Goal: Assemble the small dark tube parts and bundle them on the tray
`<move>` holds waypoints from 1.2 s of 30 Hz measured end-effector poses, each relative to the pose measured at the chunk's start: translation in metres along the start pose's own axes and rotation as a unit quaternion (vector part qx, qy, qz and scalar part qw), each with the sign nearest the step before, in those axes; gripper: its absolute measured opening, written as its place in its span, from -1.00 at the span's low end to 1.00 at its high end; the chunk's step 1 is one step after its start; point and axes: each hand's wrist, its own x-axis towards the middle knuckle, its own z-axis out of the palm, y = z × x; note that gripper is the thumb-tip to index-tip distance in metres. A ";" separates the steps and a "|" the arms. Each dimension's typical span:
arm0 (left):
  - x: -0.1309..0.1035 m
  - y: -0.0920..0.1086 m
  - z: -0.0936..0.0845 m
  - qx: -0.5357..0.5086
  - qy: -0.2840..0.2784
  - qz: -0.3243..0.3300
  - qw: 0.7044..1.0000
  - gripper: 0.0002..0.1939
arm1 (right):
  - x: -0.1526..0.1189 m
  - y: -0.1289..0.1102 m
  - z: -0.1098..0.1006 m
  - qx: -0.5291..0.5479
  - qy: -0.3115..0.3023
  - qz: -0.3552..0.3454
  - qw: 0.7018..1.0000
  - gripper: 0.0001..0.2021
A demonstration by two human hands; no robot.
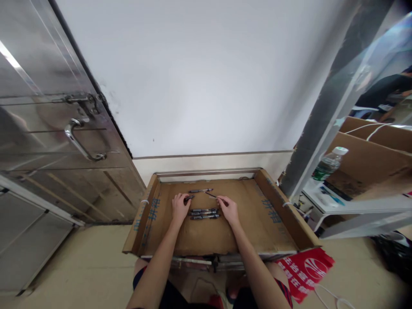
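Note:
Several dark, clear-barrelled pens (204, 213) lie side by side on the cardboard-lined tray (251, 231). Farther back, one more pen (200, 190) lies crosswise. My left hand (180, 207), left of the pens, has its fingers closed on a dark pen part (189, 198). Between finger and thumb, my right hand (228, 208) pinches a thin dark pen piece (210, 195) that points left and away from me. The two hands are apart, with the row of pens between and slightly nearer to me.
Raised cardboard walls (291, 214) edge the tray. A white wall (206, 86) stands behind it and a metal door (64, 128) at left. On the right, a shelf (325, 199) holds a bottle (331, 163) and a cardboard box (376, 163). A red printed sheet (307, 272) hangs below.

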 end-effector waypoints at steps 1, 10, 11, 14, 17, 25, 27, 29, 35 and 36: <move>0.000 0.000 0.000 -0.008 0.003 0.000 1.000 -0.88 | 0.000 0.002 0.001 0.017 -0.014 0.014 1.000 -0.73; -0.009 0.013 -0.012 -0.145 0.030 0.009 0.989 -0.82 | 0.001 0.007 0.002 0.020 -0.064 0.003 0.998 -0.73; -0.012 0.014 -0.012 -0.159 0.026 0.001 0.987 -0.81 | 0.001 0.007 0.002 0.015 -0.068 0.000 0.998 -0.73; -0.018 0.017 -0.011 -0.192 -0.008 -0.017 0.981 -0.78 | 0.002 0.007 0.002 0.001 -0.072 -0.003 0.997 -0.74; -0.019 0.018 -0.008 -0.209 -0.051 -0.020 0.976 -0.76 | 0.001 0.004 0.003 -0.004 -0.078 -0.007 0.997 -0.75; -0.017 0.015 -0.006 -0.241 -0.099 -0.019 0.965 -0.79 | -0.006 -0.009 0.007 -0.042 -0.085 -0.028 0.995 -0.77; -0.017 0.014 -0.006 -0.247 -0.102 -0.029 0.963 -0.78 | -0.006 -0.008 0.006 -0.029 -0.081 -0.019 0.996 -0.77; -0.017 0.014 -0.007 -0.252 -0.101 -0.035 0.962 -0.76 | -0.007 -0.006 0.006 0.001 -0.077 -0.005 0.997 -0.76; -0.015 0.013 -0.008 -0.248 -0.086 -0.041 0.964 -0.67 | -0.005 0.001 0.003 0.096 -0.063 0.048 0.992 -0.73; -0.015 0.012 -0.008 -0.246 -0.085 -0.043 0.965 -0.66 | -0.005 0.001 0.002 0.106 -0.060 0.055 0.991 -0.73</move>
